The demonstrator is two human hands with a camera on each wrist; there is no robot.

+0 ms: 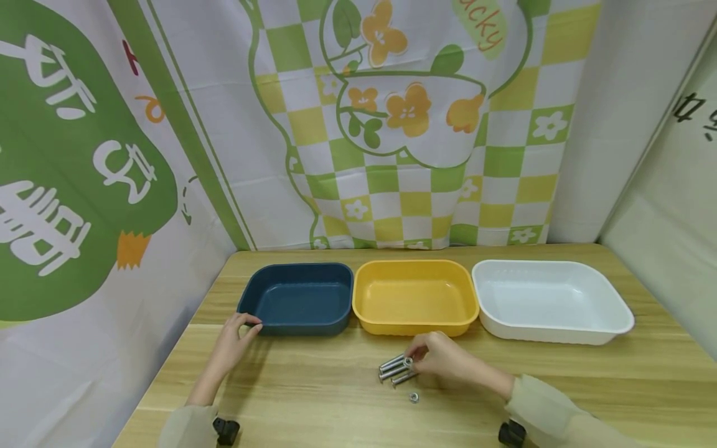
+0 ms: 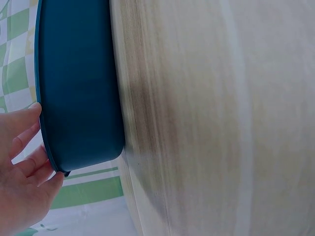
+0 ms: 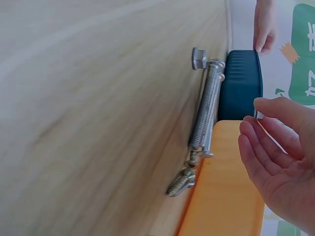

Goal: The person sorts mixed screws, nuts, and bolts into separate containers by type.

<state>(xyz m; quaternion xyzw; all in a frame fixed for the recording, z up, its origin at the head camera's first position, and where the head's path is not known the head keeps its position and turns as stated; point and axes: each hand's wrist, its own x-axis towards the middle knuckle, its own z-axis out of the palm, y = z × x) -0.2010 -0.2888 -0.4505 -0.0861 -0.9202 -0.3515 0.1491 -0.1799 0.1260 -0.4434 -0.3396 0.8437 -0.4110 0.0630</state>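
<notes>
My left hand (image 1: 234, 341) holds the front left corner of a dark blue tray (image 1: 308, 328), its fingertips at the rim. In the left wrist view the fingers (image 2: 34, 164) lie along that rim. My right hand (image 1: 442, 356) is over the table in front of the yellow tray (image 1: 414, 328), pinching a small metal nut (image 1: 407, 361) between thumb and fingertips. Just beneath are several long metal bolts (image 1: 392, 368), partly hidden by the hand. Nearer the front edge lies a loose nut (image 1: 413, 397). Beside the bolts, the right wrist view shows small brassy hardware (image 3: 181, 182).
A white tray (image 1: 554, 333) stands right of the yellow one, the three trays forming a row along the back of the wooden table (image 1: 313, 398). Printed cloth (image 1: 414, 211) hangs behind them, and more cloth hangs at both sides.
</notes>
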